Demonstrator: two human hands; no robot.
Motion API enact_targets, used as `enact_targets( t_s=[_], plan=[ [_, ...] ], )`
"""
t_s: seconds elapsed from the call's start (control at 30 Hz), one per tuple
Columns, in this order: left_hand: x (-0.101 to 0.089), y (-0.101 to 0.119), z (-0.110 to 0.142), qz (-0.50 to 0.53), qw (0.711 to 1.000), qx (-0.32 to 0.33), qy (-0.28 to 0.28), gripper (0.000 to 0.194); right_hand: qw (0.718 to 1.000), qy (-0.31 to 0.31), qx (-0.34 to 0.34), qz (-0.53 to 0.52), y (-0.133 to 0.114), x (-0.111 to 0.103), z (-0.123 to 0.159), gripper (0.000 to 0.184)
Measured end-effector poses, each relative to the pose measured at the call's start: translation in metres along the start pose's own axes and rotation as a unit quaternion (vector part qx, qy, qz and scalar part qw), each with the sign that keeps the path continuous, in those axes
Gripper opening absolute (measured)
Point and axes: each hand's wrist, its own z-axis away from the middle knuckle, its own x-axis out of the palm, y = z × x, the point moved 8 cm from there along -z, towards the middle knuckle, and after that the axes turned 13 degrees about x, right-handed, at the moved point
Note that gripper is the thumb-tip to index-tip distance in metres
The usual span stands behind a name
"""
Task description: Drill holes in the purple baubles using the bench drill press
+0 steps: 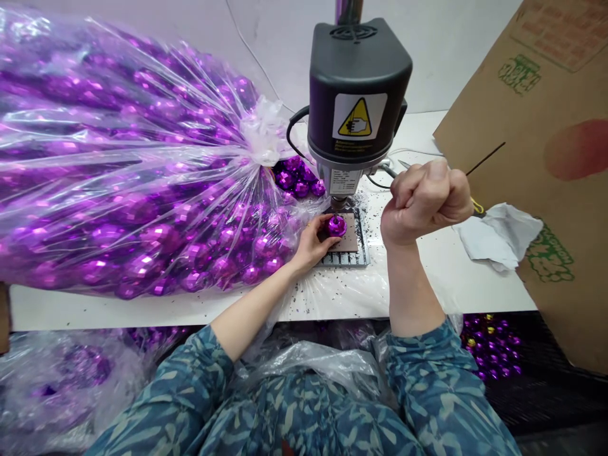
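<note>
My left hand [314,242] holds a shiny purple ball [337,226] between thumb and fingers. The ball sits on a small flat board [350,239] over the slotted metal base [349,259] of a drill press [360,95]. Directly above the ball is the chuck [338,202]; whether the bit is inside the ball I cannot tell. My right hand [427,201] is closed in a fist at the right of the machine, around its feed lever, which is mostly hidden by the fingers.
A big clear bag [142,190] of purple faceted balls fills the left. Loose balls [299,177] lie behind its knot. Dark shavings dot the white table [304,304]. At right are crumpled paper [496,237] and a cardboard box [532,158]; more balls [494,348] lie below the table edge.
</note>
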Motion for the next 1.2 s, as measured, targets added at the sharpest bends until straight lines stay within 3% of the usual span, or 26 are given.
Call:
enact_targets(
  t_s=[0.13,0.43,0.73,0.8,0.9,1.0,1.07,1.1,1.13,1.2],
  plan=[
    [-0.001,0.001,0.0,0.001,1.0,0.005,0.003,0.059,1.0,-0.001,-0.028,-0.007,0.002,-0.006,0.003,0.057],
    [0.0,0.001,0.0,0.015,1.0,-0.003,0.007,0.059,1.0,0.009,-0.022,-0.012,0.007,-0.016,0.011,0.052],
    [-0.001,0.004,0.0,-0.002,1.0,0.0,0.012,0.058,0.998,-0.001,-0.063,0.012,0.005,-0.017,0.017,0.06],
    [-0.001,0.004,-0.001,-0.013,1.0,0.001,0.01,0.059,0.999,0.004,-0.038,0.029,0.0,-0.009,0.008,0.058],
    [-0.002,0.01,-0.001,-0.033,0.999,0.002,0.014,0.056,0.991,0.021,0.061,0.116,0.003,0.006,-0.015,0.056],
    [-0.009,0.031,0.008,-0.072,0.997,0.018,0.022,0.05,0.98,0.012,0.099,0.171,0.004,0.02,-0.033,0.06],
    [-0.008,0.057,0.024,-0.085,0.994,0.059,-0.03,0.047,0.982,0.012,0.089,0.165,0.003,0.023,-0.038,0.063],
    [-0.002,0.071,0.035,-0.082,0.989,0.084,-0.089,0.046,0.984,0.01,0.085,0.156,0.003,0.024,-0.039,0.064],
    [0.006,0.086,0.05,-0.078,0.976,0.109,-0.17,0.046,0.986,0.011,0.082,0.144,0.003,0.024,-0.039,0.064],
    [0.025,0.109,0.09,-0.094,0.918,0.152,-0.355,0.042,0.988,0.011,0.083,0.128,0.004,0.023,-0.037,0.064]
  ],
)
